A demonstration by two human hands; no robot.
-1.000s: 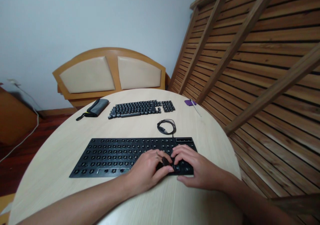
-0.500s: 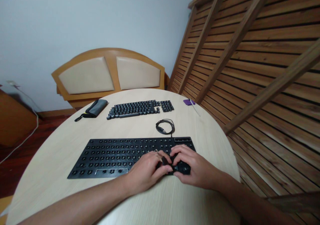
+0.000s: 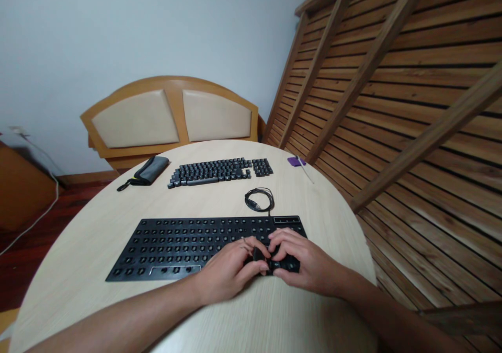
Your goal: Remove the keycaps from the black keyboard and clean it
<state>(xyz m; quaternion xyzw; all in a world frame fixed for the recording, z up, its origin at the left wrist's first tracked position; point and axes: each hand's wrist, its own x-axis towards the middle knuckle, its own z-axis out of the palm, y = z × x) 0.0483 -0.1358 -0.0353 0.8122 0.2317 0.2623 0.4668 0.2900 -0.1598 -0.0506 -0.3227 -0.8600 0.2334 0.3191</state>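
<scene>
- The left hand (image 3: pixel 231 266) is apparently pinching a small dark object (image 3: pixel 258 254) (type unclear).
- The right hand (image 3: pixel 300 259) is resting over the right end of the flat, black, rectangular keyboard base (image 3: pixel 168 240); cannot tell whether it is gripping anything.
- Both hands are apparently fitting small parts there; the next move is likely calling for steady fingertip pressure.
- Beyond, black plastic keycaps (image 3: pixel 207 171) are lying on the pale, round table (image 3: pixel 86 238).

Legible markings: none.
Keycaps (image 3: pixel 212 171) at the rear of the table (image 3: pixel 204 202): any legends too small to read. Indicator panel (image 3: pixel 286 220) at the far right corner of the keyboard base (image 3: pixel 172 249): small light marks inside a pale outline; characters or symbols cannot be determined.
</scene>
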